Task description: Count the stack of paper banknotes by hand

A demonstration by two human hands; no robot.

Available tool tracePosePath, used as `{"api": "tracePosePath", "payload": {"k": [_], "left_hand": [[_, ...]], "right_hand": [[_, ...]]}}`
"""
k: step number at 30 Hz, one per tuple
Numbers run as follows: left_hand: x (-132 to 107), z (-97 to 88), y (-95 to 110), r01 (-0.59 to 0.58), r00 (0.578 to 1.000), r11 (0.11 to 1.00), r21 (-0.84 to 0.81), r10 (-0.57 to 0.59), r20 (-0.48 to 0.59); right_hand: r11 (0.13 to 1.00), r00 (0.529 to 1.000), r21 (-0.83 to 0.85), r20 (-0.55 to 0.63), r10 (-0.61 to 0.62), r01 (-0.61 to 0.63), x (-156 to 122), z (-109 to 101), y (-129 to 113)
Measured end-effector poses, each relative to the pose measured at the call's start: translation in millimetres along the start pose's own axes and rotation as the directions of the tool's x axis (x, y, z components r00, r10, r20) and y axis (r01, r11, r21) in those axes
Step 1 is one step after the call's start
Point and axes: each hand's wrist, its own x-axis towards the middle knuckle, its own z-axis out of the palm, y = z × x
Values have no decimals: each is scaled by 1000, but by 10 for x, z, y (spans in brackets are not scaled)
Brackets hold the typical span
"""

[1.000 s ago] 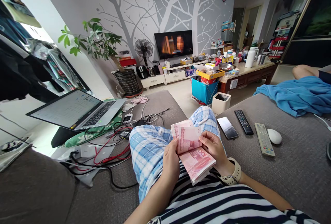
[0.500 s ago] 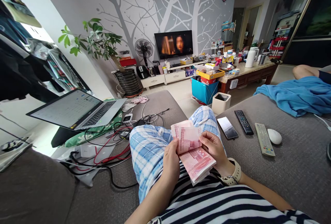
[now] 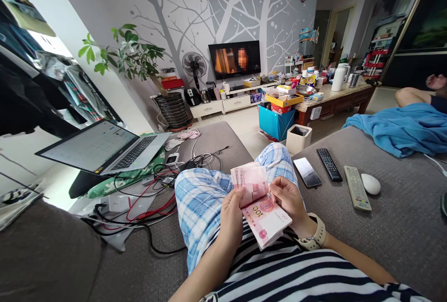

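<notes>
Now, at lower centre, the left hand [image 3: 232, 211] is clasping pink banknotes [image 3: 264, 218]; the right hand [image 3: 290, 202] is pinching their edge.

I'm standing in a home's living room: a television [image 3: 225, 62] is glowing before a tree mural [image 3: 267, 9], and a coffee table [image 3: 335, 105] is standing near a grey sofa [image 3: 401, 218].

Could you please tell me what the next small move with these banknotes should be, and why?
I would probably have the right hand lift the top note of the lower part of the banknotes and turn it back: its fingertips are beside the stack, the left hand grips it near the bend, and other notes are folded back above.
</notes>
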Motion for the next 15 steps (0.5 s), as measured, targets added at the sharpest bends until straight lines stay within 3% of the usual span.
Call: {"api": "tracePosePath", "payload": {"k": [5, 11, 15], "left_hand": [[-4, -2, -30, 70, 995, 996, -47, -67, 70], [0, -1, -32, 74, 994, 997, -21, -72, 76], [-9, 7, -16, 65, 995, 997, -33, -62, 80]], "right_hand": [[1000, 996, 7, -85, 13, -12, 22, -4, 18], [999, 1000, -42, -7, 13, -13, 7, -17, -5], [998, 1000, -54, -17, 15, -16, -3, -23, 2]]}}
